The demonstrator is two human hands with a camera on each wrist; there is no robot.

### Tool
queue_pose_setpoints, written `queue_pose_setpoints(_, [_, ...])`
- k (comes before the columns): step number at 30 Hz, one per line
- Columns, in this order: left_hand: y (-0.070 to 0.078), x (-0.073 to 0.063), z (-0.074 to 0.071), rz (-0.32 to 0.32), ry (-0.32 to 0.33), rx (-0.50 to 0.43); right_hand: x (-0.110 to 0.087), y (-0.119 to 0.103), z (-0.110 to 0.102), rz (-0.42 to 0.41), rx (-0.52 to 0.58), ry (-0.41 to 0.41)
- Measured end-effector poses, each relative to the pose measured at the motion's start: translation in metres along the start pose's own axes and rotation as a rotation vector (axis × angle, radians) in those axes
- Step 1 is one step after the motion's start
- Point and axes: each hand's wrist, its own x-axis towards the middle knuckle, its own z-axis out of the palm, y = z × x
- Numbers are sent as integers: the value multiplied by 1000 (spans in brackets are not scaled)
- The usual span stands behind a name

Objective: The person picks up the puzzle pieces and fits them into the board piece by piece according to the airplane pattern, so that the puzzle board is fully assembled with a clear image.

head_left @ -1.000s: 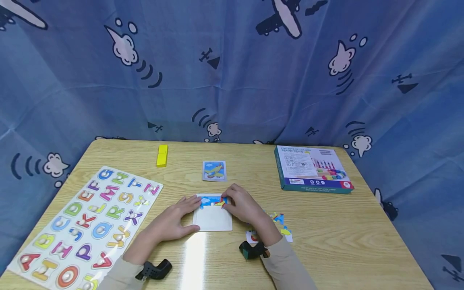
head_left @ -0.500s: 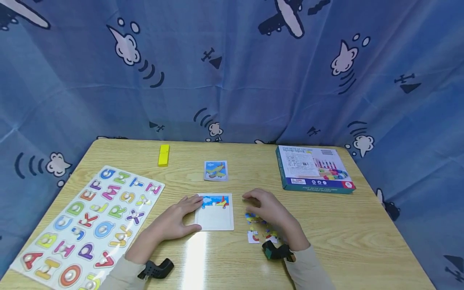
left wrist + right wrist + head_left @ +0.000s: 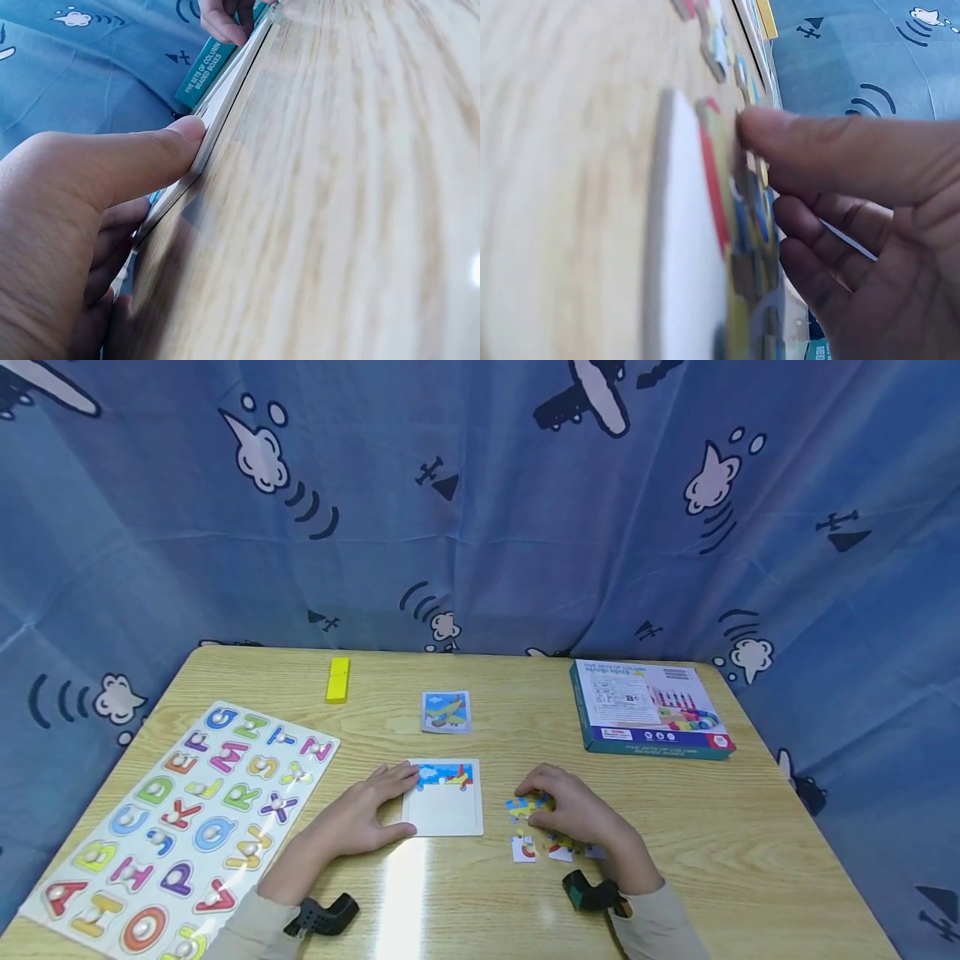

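A white square puzzle tray [image 3: 442, 814] lies in front of the person, with a joined strip of blue, red and yellow jigsaw pieces [image 3: 444, 776] along its top. The left hand [image 3: 367, 810] rests at the tray's left side, fingers over the upper corner, thumb [image 3: 169, 146] against the edge. To the right of the tray, the right hand [image 3: 573, 810] reaches down among loose jigsaw pieces [image 3: 523, 849]. Its thumb [image 3: 780, 131] and index finger pinch a yellow and blue jigsaw piece [image 3: 538, 807], partly hidden by the hand. Other pieces lie under the palm.
A picture card of a yellow plane [image 3: 446, 712] lies behind the tray. Yellow blocks [image 3: 337, 681] stand at the back left. A large alphabet board [image 3: 191, 827] covers the left side, and a boxed bead set [image 3: 652, 710] sits at the back right.
The right hand has left the strip in the tray and moved right and down to the loose pieces. The left hand has stayed at the tray's edge.
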Motion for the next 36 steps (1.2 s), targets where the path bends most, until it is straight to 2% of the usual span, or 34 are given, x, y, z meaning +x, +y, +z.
queue_pose_setpoints(8, [1, 0, -3, 2, -5, -1, 4, -3, 3, -10, -60, 11])
queue_pose_setpoints(18, [-1, -1, -2, 9, 9, 4, 7, -10, 5, -10, -66, 38])
queue_pose_setpoints(27, [-1, 0, -2, 22, 3, 11, 12, -35, 7, -77, -83, 48])
queue_pose_setpoints(36, [0, 1, -2, -6, -23, -8, 32, -64, 21, -169, -106, 59])
